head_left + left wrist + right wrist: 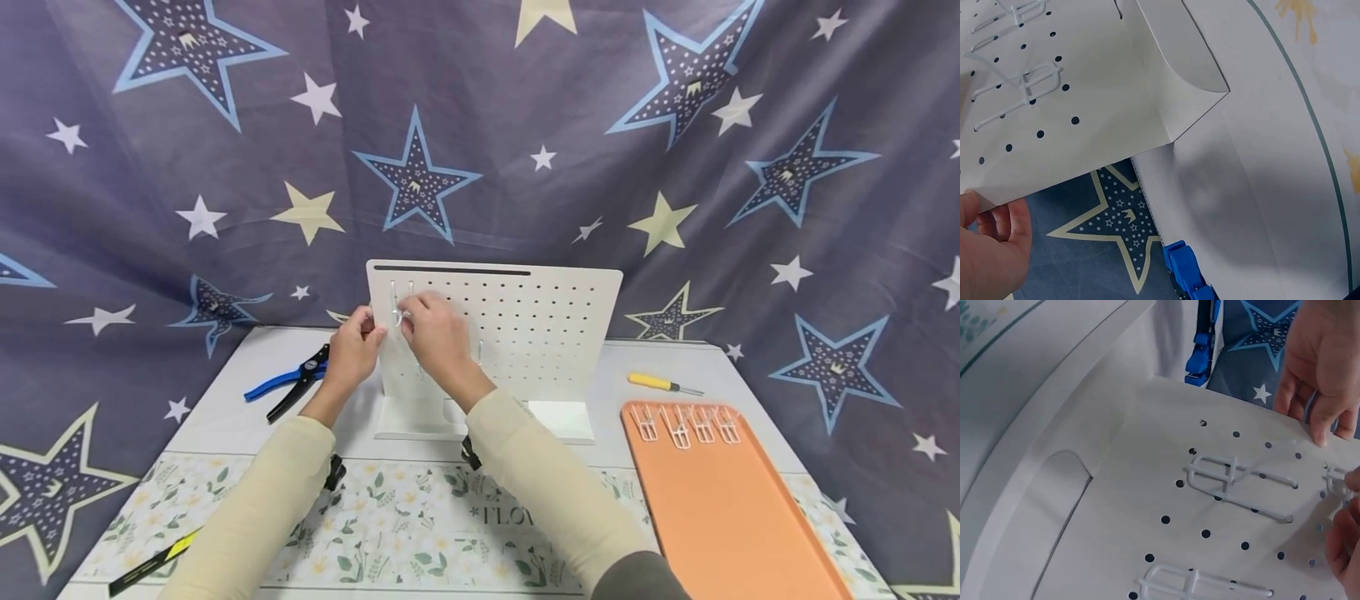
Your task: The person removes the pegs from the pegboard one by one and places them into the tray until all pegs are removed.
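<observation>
A white pegboard [525, 333] stands upright on a base on the table. My left hand [354, 346] pinches its left edge between thumb and fingers, as the left wrist view also shows. Near the board's upper left, my right hand [438, 333] pinches a white wire hook [1330, 482] against the holed face; fingers partly hide it, so I cannot tell whether its ends sit in the holes. Two more white wire hooks are on the board lower down: one hook [1229, 478] close to the hands, another hook [1192, 584] farther along.
An orange tray [727, 517] at the right carries several white wire hooks [678, 429]. Behind it lies a yellow-handled screwdriver [652, 381]. Pliers with blue and black handles [300, 377] lie left of the board. A black-and-yellow knife-like tool [153, 562] is at front left.
</observation>
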`<act>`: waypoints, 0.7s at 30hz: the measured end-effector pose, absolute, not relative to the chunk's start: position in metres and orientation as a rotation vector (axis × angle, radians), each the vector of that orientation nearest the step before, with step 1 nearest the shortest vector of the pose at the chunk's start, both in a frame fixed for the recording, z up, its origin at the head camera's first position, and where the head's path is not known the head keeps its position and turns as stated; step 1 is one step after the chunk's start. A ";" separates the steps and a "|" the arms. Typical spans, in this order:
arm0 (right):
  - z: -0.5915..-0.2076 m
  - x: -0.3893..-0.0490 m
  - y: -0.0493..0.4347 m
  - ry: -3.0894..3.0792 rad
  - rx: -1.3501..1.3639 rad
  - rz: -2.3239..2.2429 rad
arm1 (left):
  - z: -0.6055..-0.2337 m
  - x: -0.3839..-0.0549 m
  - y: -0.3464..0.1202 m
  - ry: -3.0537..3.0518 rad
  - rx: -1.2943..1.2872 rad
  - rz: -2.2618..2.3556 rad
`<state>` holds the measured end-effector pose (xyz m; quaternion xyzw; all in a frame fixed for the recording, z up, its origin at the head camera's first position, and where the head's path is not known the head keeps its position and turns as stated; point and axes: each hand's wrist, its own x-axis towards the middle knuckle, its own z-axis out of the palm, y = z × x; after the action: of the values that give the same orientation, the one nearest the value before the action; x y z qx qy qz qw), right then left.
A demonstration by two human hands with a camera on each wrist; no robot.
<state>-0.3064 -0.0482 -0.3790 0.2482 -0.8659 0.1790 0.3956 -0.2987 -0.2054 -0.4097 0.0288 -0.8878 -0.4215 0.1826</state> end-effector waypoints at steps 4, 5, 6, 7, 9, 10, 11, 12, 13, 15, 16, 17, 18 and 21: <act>-0.382 -0.308 -0.051 -2.163 0.584 0.451 | -0.410 -0.298 -0.204 -2.503 0.086 -1.194; -0.382 -0.309 -0.052 -2.158 0.576 0.446 | -0.410 -0.298 -0.204 -2.501 0.089 -1.195; -0.383 -0.309 -0.052 -2.152 0.571 0.442 | -0.410 -0.298 -0.204 -2.500 0.090 -1.193; -0.383 -0.310 -0.053 -2.146 0.564 0.435 | -0.410 -0.299 -0.204 -2.500 0.089 -1.193; -0.383 -0.310 -0.053 -2.130 0.556 0.422 | -0.410 -0.299 -0.204 -2.498 0.084 -1.197; -0.383 -0.309 -0.053 -2.121 0.556 0.420 | -0.410 -0.299 -0.204 -2.500 0.081 -1.196; -0.382 -0.309 -0.052 -2.114 0.557 0.415 | -0.410 -0.299 -0.204 -2.500 0.079 -1.196; -0.382 -0.309 -0.052 -2.106 0.559 0.411 | -0.410 -0.299 -0.204 -2.501 0.078 -1.197; -0.382 -0.308 -0.052 -2.099 0.562 0.407 | -0.409 -0.299 -0.204 -2.501 0.079 -1.199; -0.381 -0.306 -0.051 -2.079 0.570 0.400 | -0.409 -0.298 -0.205 -2.501 0.082 -1.195; -0.380 -0.306 -0.051 -2.073 0.574 0.396 | -0.409 -0.298 -0.205 -2.501 0.083 -1.195; -0.380 -0.305 -0.051 -2.068 0.578 0.392 | -0.409 -0.298 -0.205 -2.501 0.085 -1.194; -0.379 -0.304 -0.051 -2.061 0.584 0.391 | -0.409 -0.299 -0.205 -2.500 0.085 -1.195; -0.377 -0.301 -0.049 -2.055 0.605 0.394 | -0.409 -0.299 -0.204 -2.501 0.087 -1.195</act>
<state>-0.3005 -0.0489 -0.3770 0.2463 -0.8360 0.1603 0.4634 -0.2989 -0.2044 -0.4094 0.0308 -0.8866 -0.4236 0.1833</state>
